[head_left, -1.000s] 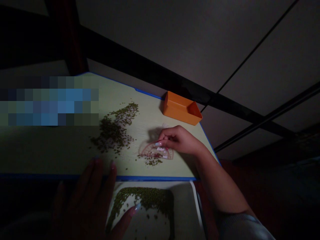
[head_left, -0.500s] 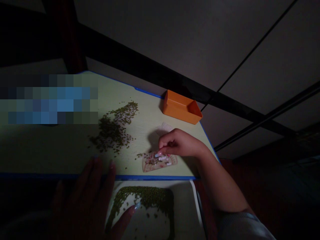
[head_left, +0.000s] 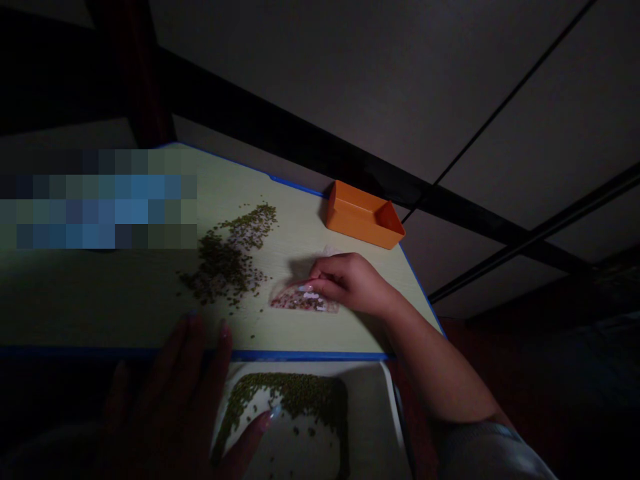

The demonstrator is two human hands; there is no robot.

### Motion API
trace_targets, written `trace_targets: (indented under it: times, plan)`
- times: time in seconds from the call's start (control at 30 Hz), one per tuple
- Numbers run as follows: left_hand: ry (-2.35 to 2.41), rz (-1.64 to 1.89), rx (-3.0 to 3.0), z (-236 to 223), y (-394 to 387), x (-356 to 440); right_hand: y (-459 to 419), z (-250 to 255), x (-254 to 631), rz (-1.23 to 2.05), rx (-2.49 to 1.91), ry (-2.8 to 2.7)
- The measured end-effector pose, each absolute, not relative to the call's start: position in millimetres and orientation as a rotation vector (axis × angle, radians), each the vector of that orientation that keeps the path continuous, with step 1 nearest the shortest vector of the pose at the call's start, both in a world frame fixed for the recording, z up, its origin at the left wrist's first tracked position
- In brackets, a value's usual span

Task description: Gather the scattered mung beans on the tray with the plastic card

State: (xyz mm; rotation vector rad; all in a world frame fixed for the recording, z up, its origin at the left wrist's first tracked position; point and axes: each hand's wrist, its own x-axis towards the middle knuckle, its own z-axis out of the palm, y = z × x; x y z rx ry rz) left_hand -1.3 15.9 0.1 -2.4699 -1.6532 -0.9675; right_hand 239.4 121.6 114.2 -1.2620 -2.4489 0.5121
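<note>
My right hand (head_left: 345,280) pinches the upper edge of a clear, half-round plastic piece with pink print, which looks like a protractor (head_left: 304,300). Small dark specks like beans show on or through it. Left of it, a loose pile of small green beans (head_left: 220,263) lies spread on the table. My left hand (head_left: 175,393), dim in shadow, has its fingers spread over the left side of a white tray (head_left: 367,407). Its thumb reaches inside the tray, above more green beans (head_left: 300,387) gathered along the far side.
An orange open box (head_left: 365,217) stands at the pale table's (head_left: 300,217) far right edge. Blue trim (head_left: 320,355) runs along the near edge, just beyond the tray. A pale cabinet front (head_left: 370,87) rises behind. The left side is blurred by pixelation.
My right hand has shifted the protractor left and away from me, closer to the bean pile. My left hand, the tray and the orange box stay put.
</note>
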Motion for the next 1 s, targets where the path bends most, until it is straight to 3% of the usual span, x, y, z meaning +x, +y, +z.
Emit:
trace_targets:
  times: [0.53, 1.0]
  plan:
    - [-1.673, -0.969, -2.470, -0.5, 15.2, -0.7, 130.6, 135.4, 284.5, 0.444, -1.683, -2.296]
    - [-1.633, -0.944, -2.423, -0.2, 15.7, 0.5, 131.1, 137.2, 286.3, 0.573, -1.703, -2.428]
